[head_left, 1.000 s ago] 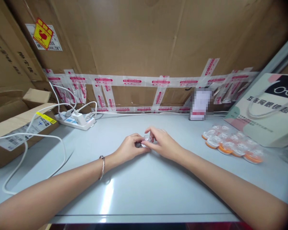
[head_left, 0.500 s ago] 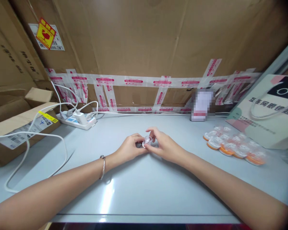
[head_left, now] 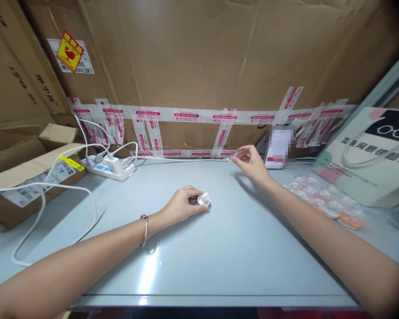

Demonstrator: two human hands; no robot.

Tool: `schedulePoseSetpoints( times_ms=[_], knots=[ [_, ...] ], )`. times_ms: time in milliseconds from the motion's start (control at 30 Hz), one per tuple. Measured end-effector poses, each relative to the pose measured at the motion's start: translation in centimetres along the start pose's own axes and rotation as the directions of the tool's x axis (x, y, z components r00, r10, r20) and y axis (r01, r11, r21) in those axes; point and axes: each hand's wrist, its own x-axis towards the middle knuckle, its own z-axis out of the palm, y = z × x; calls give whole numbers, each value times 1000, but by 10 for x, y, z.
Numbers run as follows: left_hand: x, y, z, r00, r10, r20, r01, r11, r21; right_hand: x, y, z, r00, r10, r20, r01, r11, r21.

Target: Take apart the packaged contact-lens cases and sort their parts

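So yeah, our left hand [head_left: 183, 201] is closed in a pinch on a little white cup [head_left: 204, 201] just below frame center, and our right hand [head_left: 253, 165] pinches a clear cap [head_left: 233, 156] right of center.

A stockroom-like corner — taped carton [head_left: 186, 57], open box [head_left: 29, 161], power strip [head_left: 123, 173], grey tabletop [head_left: 199, 257].

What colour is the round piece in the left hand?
The round piece looks mostly white; the head view shows it best.
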Motion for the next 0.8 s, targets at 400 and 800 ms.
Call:
schedulePoseSetpoints(
  times_ms=[400,800],
  knots=[
    [-3,3,-3,1000,9,4,-9,1000,-12,24,67,22,998,54,14,-47,953,-298],
    [-2,1,-1,1000,20,10,-21,999,38,-61,-48,23,847,-195,494,207,978,30]
  ],
)
